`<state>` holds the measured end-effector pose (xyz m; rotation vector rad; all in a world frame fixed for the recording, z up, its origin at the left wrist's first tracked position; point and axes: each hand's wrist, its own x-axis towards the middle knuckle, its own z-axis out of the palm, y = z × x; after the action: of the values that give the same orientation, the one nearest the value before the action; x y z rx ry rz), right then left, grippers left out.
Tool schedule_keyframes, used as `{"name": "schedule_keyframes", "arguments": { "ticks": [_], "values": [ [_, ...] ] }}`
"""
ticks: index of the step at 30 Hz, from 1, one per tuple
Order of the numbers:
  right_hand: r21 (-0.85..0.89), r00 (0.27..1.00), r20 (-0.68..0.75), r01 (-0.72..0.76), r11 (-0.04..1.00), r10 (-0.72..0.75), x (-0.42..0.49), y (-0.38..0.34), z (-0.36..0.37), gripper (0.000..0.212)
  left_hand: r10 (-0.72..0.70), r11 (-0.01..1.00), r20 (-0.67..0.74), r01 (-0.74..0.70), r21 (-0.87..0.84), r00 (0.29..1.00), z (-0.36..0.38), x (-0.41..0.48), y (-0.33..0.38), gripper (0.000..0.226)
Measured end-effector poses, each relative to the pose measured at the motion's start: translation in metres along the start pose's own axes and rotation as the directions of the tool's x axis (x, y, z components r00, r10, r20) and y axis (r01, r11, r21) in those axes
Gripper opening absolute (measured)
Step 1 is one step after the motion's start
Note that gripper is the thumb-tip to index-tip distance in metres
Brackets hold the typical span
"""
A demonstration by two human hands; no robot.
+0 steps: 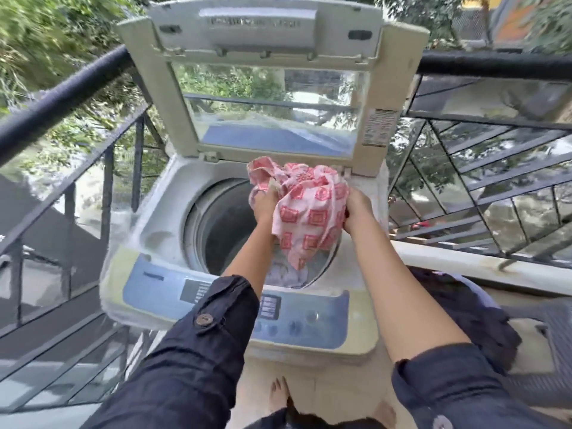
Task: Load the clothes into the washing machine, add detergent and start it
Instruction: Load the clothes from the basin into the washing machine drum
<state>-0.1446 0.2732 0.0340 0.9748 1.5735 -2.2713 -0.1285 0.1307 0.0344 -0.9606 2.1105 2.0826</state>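
Left hand (265,205) and right hand (357,209) both clenched on pink patterned cloth (305,212) over washing machine (161,218) drum; lid lettering blurred, unreadable.

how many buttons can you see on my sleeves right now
2: one brown button on the left sleeve, one grey button on the right sleeve. Others may be hidden.

No text could be read anywhere. Embossed lettering ran along the raised lid (263,23) of the washing machine (161,218), but was too blurred to make out. A white sticker (380,126) with fine print stood on the right frame of the lid, unreadable. Rows of small labels sat on the blue control panel (309,317), beside dark display blocks and round buttons, also too small and soft to tell. No brand and no number could be made out.
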Motion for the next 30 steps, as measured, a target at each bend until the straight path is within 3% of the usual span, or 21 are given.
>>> {"name": "schedule_keyframes", "arguments": {
  "ticks": [3,6,8,12,15,17,20,26,30],
  "values": [
    [-0.086,0.999,0.022,0.041,0.995,-0.039,-0.007,0.008,0.014,0.014,-0.069,0.997,-0.115,0.072,0.019,0.991,-0.029,-0.004,0.002,0.034],
    [-0.079,0.997,0.062,0.057,0.995,-0.052,-0.014,0.023,0.029,0.013,0.020,0.968,-0.159,0.021,0.248,0.987,-0.044,-0.010,0.007,0.034],
    [-0.097,0.995,0.089,0.053,0.994,-0.044,-0.002,0.035,0.035,0.003,-0.043,0.974,-0.166,0.079,0.213,0.985,-0.053,-0.007,0.003,0.034],
    [-0.156,0.996,0.083,-0.030,0.987,0.044,-0.006,0.044,0.039,0.019,-0.100,0.971,-0.204,0.140,0.195,0.974,-0.064,0.000,-0.008,0.044],
    [-0.222,0.983,0.104,-0.122,0.967,0.148,-0.023,0.043,0.038,0.013,-0.113,0.975,-0.247,0.155,0.157,0.963,-0.067,-0.001,-0.017,0.048],
    [-0.260,0.979,0.111,-0.136,0.956,0.169,-0.022,0.046,0.033,0.035,-0.068,0.982,-0.273,0.112,0.149,0.960,-0.064,-0.003,-0.017,0.046],
    [-0.272,0.980,0.151,-0.082,0.959,0.127,-0.023,0.045,0.028,0.041,0.001,0.988,-0.277,0.042,0.150,0.961,-0.052,-0.005,-0.016,0.039],
    [-0.175,0.987,0.163,0.042,0.984,-0.013,-0.019,0.034,0.003,0.032,0.133,0.986,-0.227,-0.106,0.128,0.965,-0.011,-0.021,-0.010,0.028],
    [-0.131,0.986,0.136,0.115,0.985,-0.097,-0.016,0.019,-0.029,0.014,0.192,0.977,-0.205,-0.166,0.135,0.960,0.027,-0.037,-0.007,0.027]
  ]
}}
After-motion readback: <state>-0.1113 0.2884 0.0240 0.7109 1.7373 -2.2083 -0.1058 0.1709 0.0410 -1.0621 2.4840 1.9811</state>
